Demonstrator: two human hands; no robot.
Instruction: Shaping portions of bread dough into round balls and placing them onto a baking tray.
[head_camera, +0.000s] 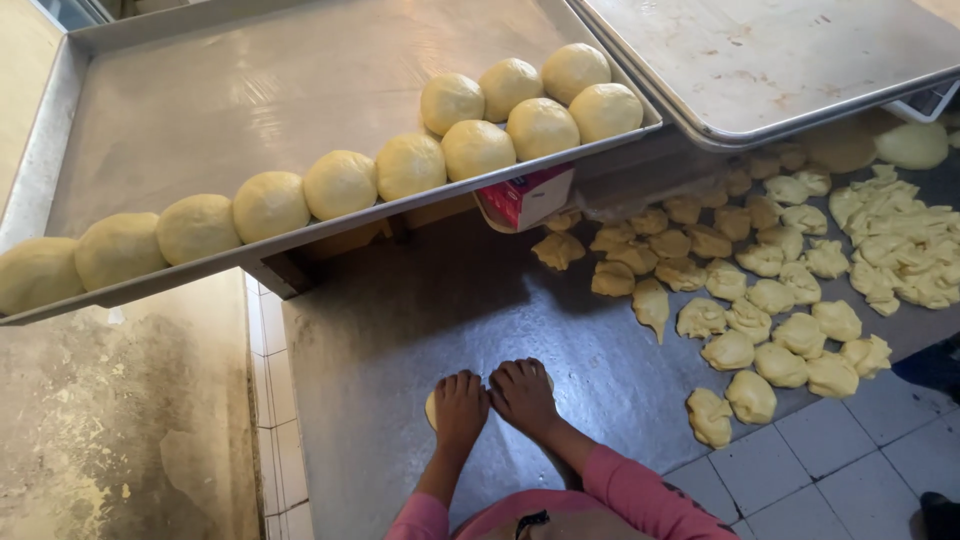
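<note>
My left hand (458, 408) and right hand (522, 396) lie side by side on the grey metal worktop (400, 320), palms down, fingers curled over and touching each other, cupped together over one piece of dough (432, 409); only a pale sliver of it shows at the outer edge of my left hand, so I cannot tell its shape or which way it runs, only that it sits directly beneath both palms, a little more under the left. Both hands are closed loosely around it rather than flat. My pink sleeves (640, 495) come in from the bottom edge. Beyond my right hand, well apart, a scatter of rough cut dough pieces (760, 320) spreads across the worktop toward the far right, nearer that hand than the other. Further up and to the left, a metal baking tray (250, 90) overhangs the worktop, tilted across the view, with smooth rounded dough balls (340, 184) lined along its near rim and doubling up at the right end. A red carton (528, 195) sticks out below it, and a second empty tray (780, 60) overlaps the far corner
</note>
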